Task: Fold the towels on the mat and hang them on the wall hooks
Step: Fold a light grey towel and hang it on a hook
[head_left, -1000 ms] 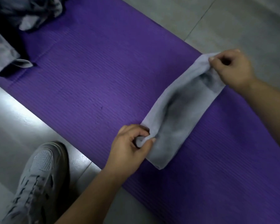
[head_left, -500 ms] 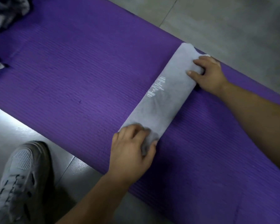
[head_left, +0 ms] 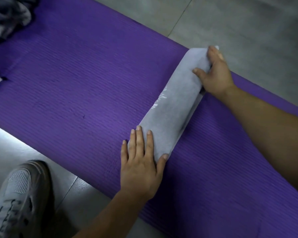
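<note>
Grey towel [head_left: 175, 107]: folded into a long narrow strip, laid flat and diagonal on the purple ribbed mat [head_left: 79, 93], near end toward the mat's near edge, far end at its far edge. A faint white printed mark is seen along its left edge; a lower layer's edge shows along the right side. More grey towels [head_left: 9, 16] are piled crumpled at the mat's far-left corner, well apart from the strip. Wall hooks are not seen.

Grey tiled floor [head_left: 248, 23] with thin grout lines; a bright, perhaps reflected, patch of light [head_left: 5, 145] falls near left.
</note>
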